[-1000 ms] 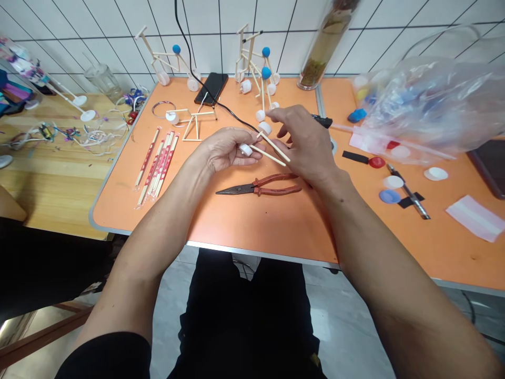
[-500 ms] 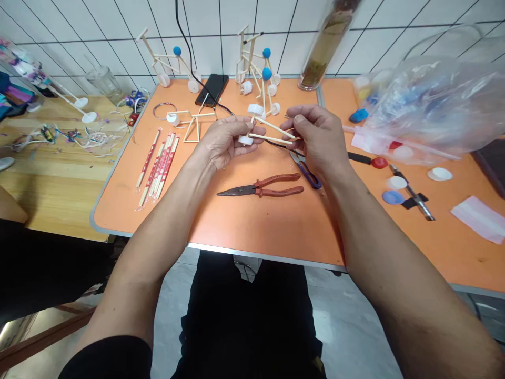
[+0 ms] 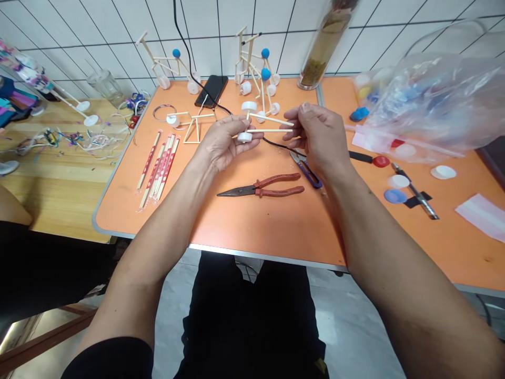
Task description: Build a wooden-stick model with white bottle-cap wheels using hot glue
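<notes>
My left hand (image 3: 232,138) pinches a small stick frame (image 3: 270,130) with a white cap wheel at either end of its short axle. Two pale sticks reach from it toward my right hand (image 3: 311,129), whose thumb and fingers are closed at the stick tips; whether they grip a stick or something small is unclear. Below lie the red-handled pliers (image 3: 258,187), jaws to the left. Purple-handled scissors (image 3: 310,171) rest under my right hand. Another stick frame (image 3: 193,123) with a white wheel sits left of my left hand.
Wrapped chopsticks (image 3: 161,166) lie at left. Stick models with blue balls (image 3: 265,73) stand at the back, near a phone (image 3: 212,90) and a tall jar (image 3: 321,52). A plastic bag (image 3: 442,105), caps and a pen (image 3: 422,197) are at right. A person's knee shows at far left.
The held stick frame has shifted slightly left and tilted, its sticks now nearly level. My right hand's fingers have drawn slightly back from the stick ends.
</notes>
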A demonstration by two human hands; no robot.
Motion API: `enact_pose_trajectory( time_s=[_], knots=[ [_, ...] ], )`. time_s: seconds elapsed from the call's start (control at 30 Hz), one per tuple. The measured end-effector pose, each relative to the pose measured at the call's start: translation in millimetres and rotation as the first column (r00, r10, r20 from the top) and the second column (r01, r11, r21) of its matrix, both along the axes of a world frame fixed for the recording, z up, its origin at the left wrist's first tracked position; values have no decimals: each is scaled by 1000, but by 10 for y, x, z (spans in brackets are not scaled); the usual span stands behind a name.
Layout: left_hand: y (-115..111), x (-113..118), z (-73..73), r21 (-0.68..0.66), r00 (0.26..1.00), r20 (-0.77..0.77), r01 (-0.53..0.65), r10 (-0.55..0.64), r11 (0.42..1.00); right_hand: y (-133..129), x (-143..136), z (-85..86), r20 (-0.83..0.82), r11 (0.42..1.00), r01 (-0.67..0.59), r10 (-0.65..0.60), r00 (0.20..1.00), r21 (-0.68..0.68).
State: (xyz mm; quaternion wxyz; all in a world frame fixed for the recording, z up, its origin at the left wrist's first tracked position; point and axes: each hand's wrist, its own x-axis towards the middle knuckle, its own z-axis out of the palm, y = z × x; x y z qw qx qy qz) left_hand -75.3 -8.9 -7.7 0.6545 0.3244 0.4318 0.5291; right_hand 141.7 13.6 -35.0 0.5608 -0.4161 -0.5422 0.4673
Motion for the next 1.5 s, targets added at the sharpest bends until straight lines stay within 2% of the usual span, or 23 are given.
enact_pose_trajectory(
  time_s=[0.23,0.37,0.57,0.77,0.93,1.03,1.27,1.5],
  knots=[
    [48,-12,-48,-39,990,92,-103,106,994,-68,-63,28,-59,995,-23,17,998,-94],
    [74,-25,-129,-37,982,101,-153,156,987,-178,-167,18,-38,990,-82,78,996,-115],
    [38,86,-200,-71,970,136,-194,203,978,-336,-366,-26,80,989,-146,148,986,-30],
    [-94,318,-124,-108,941,267,-185,208,977,-288,-444,-124,91,993,-94,88,992,69],
    [-158,388,-67,-120,923,330,-168,199,978,-251,-431,-150,84,990,-54,43,996,130],
    [-160,391,-71,-100,934,301,-170,193,980,-285,-418,-81,82,991,-34,24,996,127],
    [-157,306,-99,50,992,96,-85,80,995,-318,-292,143,87,1000,13,-15,996,23],
    [-138,123,33,109,999,-31,-30,33,994,-180,-106,140,80,998,-59,61,995,-32]
  ],
)
